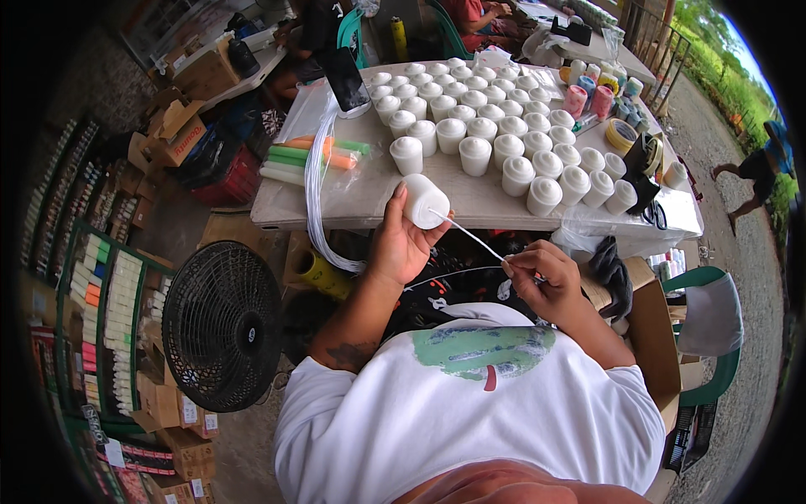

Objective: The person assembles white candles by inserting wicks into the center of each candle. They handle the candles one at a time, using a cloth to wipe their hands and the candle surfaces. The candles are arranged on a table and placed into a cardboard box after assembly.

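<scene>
My left hand (401, 245) is wrapped round a white pillar candle (422, 200), tipped so that its flat end faces me, just past the table's near edge. A white wick (475, 238) comes out of the middle of that end and runs down to the right. Its other stretch is pinched between the thumb and fingers of my right hand (547, 277). On the table (369, 202) stand several rows of white candles (474, 154) with pointed tops. A bundle of long white wicks (314, 189) hangs over the table edge, left of my left hand.
Green, orange and white candle sticks (312, 156) lie on the left of the table, near a propped phone (344, 80). Coloured candles (576, 101) and tape rolls (621, 134) sit at the right. A black fan (222, 326) stands left of me. People are at tables behind; another walks outside.
</scene>
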{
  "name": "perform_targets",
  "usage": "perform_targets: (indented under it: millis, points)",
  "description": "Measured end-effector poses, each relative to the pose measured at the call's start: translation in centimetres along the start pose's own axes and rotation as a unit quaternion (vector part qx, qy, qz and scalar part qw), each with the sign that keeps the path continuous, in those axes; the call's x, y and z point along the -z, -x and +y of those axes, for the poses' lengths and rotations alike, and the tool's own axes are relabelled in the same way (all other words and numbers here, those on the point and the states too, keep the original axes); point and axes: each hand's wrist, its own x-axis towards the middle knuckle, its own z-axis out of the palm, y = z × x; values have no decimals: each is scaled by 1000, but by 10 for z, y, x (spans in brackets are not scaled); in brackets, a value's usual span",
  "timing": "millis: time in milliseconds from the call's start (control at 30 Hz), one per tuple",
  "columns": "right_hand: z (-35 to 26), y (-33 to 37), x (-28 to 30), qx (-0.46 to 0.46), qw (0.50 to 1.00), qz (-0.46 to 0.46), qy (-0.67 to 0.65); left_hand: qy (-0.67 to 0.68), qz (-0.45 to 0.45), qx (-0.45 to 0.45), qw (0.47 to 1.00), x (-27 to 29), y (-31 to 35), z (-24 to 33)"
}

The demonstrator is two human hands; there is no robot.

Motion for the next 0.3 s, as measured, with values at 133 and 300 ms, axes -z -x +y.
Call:
perform_targets:
  millis: [133, 300]
  points:
    - [-1, 0, 1, -5, 1000, -4, 22, -12, -10, -21, 1000, -3, 2, 0]
    - [-4, 1, 2, -5, 999, -3, 33, -31, -14, -55, 998, -2, 3, -3]
